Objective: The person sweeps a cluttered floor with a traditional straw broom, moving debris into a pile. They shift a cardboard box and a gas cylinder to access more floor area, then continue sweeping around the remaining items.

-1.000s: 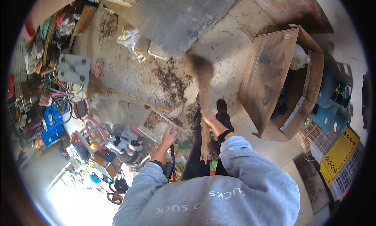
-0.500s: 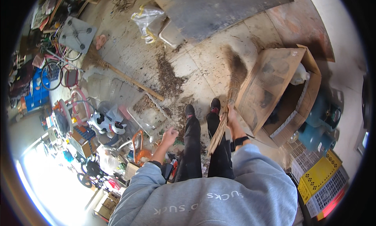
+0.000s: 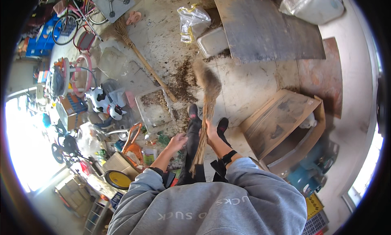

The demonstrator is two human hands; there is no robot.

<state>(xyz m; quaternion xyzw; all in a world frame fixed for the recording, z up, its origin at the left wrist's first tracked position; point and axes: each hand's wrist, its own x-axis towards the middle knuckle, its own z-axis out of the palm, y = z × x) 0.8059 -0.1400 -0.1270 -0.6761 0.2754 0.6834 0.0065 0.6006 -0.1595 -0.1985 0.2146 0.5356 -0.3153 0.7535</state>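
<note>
Straw broom (image 3: 207,108) stands near upright before the person's black shoes (image 3: 193,112), brush end on the concrete floor (image 3: 252,84) at a dirt pile (image 3: 183,74); half a second ago its head lay further right, by the cardboard box (image 3: 285,125). Right hand (image 3: 211,131) is closed around the handle. Left hand (image 3: 178,142) hangs loosely spread, holding nothing. Open floor lies ahead, clutter left.

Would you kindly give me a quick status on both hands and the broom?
Right hand gripping straw broom. Left hand free, open. Broom head over debris pile. Cardboard box close on the right.
</note>
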